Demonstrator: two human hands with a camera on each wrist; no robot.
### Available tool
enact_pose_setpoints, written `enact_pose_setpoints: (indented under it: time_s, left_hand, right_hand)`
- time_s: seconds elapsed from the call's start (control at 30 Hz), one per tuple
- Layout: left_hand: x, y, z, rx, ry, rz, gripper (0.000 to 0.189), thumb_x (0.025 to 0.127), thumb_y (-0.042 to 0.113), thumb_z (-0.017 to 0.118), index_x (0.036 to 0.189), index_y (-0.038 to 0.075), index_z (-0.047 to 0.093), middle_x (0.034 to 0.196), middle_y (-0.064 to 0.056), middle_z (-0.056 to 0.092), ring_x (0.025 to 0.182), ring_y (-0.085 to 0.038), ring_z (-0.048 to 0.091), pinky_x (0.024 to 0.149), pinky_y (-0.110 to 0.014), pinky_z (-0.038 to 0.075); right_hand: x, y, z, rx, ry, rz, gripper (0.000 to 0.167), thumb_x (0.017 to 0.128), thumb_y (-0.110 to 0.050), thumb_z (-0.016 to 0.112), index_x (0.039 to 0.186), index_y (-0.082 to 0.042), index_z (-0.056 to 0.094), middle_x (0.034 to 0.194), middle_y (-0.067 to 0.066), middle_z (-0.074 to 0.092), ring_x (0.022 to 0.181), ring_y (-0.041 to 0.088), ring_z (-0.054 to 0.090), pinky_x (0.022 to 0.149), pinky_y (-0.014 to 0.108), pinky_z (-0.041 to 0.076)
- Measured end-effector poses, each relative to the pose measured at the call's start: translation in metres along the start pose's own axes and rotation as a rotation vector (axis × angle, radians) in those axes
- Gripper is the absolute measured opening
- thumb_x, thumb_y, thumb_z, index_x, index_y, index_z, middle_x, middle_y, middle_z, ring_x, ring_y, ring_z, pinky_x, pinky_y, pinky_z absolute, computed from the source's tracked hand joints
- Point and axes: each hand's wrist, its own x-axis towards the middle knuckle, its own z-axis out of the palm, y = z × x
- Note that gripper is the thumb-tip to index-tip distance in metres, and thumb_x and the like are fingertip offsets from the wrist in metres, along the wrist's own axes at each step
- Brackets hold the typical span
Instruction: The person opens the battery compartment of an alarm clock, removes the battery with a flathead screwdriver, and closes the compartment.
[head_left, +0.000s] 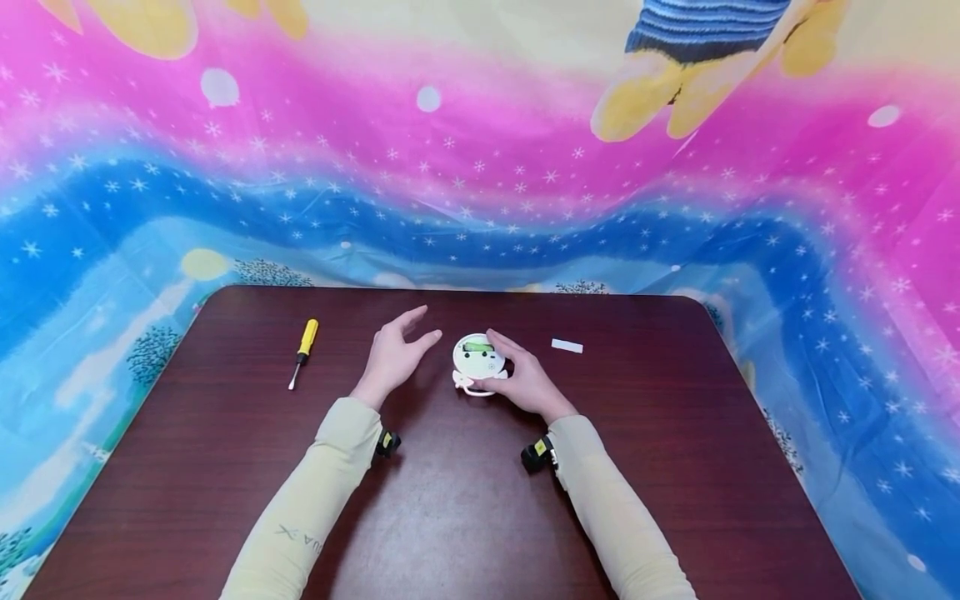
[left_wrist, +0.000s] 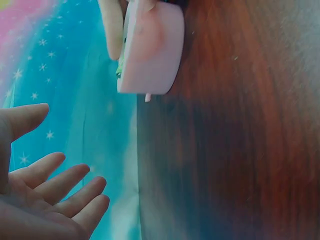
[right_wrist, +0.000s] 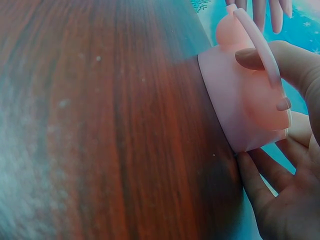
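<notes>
A small round pink alarm clock (head_left: pixel 480 365) lies face down on the table, its back with knobs turned up. In its uncovered battery slot sits a green battery (head_left: pixel 477 347). My right hand (head_left: pixel 528 381) grips the clock from the right; in the right wrist view the thumb passes by the loop handle (right_wrist: pixel 262 50) and the fingers lie along the side. My left hand (head_left: pixel 393 354) hovers left of the clock, holding nothing. In the left wrist view its fingers (left_wrist: pixel 65 185) are spread and relaxed, apart from the clock (left_wrist: pixel 152 55).
A screwdriver (head_left: pixel 306 346) with a yellow handle lies at the left of the table. To the right of the clock is a small white strip (head_left: pixel 567 346). The dark wooden table (head_left: pixel 660 500) meets a colourful printed cloth (head_left: pixel 480 200) at its far edge.
</notes>
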Motion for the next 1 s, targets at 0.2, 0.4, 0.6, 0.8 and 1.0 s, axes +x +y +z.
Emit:
enact_pose_setpoints:
  time_s: [0.2,0.4,0.6,0.8,1.0]
  left_hand:
    - [-0.005,0.0,0.01,-0.009,-0.031,-0.005,0.058,0.094,0.03,0.074,0.146,0.01,0.057,0.143,-0.014,0.058,0.13,-0.032,0.055,0.108,-0.045,0.043]
    - [-0.008,0.001,0.018,-0.026,-0.061,0.001,0.056,0.095,0.026,0.074,0.145,0.007,0.057,0.142,-0.016,0.058,0.129,-0.034,0.056,0.107,-0.048,0.044]
    - [-0.011,-0.001,0.026,-0.019,-0.084,0.012,0.055,0.095,0.025,0.073,0.145,0.006,0.057,0.141,-0.016,0.059,0.127,-0.033,0.058,0.106,-0.046,0.044]
    - [-0.013,-0.002,0.032,0.038,-0.109,0.023,0.053,0.095,0.025,0.072,0.143,0.006,0.059,0.138,-0.013,0.062,0.127,-0.027,0.058,0.107,-0.044,0.042]
    - [-0.015,-0.002,0.035,0.09,-0.146,0.015,0.054,0.096,0.031,0.072,0.142,0.006,0.061,0.14,-0.007,0.061,0.133,-0.026,0.052,0.109,-0.044,0.041]
  right_hand:
    - [0.0,0.0,0.0,0.0,0.007,-0.016,0.092,0.084,-0.032,0.087,0.158,-0.009,0.038,0.164,0.003,0.032,0.149,0.014,0.025,0.117,0.043,0.03]
    - [0.001,0.002,0.001,0.008,0.01,-0.021,0.091,0.084,-0.032,0.087,0.158,-0.009,0.038,0.164,0.003,0.032,0.149,0.015,0.025,0.117,0.044,0.029]
    - [0.0,0.001,0.001,0.013,0.008,-0.026,0.089,0.085,-0.029,0.086,0.158,-0.008,0.038,0.163,0.005,0.033,0.149,0.015,0.025,0.117,0.043,0.029]
    - [0.0,0.001,0.001,0.005,0.013,-0.028,0.089,0.085,-0.032,0.086,0.157,-0.007,0.039,0.163,0.003,0.034,0.149,0.014,0.026,0.117,0.042,0.029]
    - [0.0,0.002,0.001,-0.009,0.014,-0.03,0.09,0.084,-0.033,0.086,0.157,-0.008,0.039,0.163,0.002,0.034,0.149,0.013,0.026,0.117,0.04,0.029]
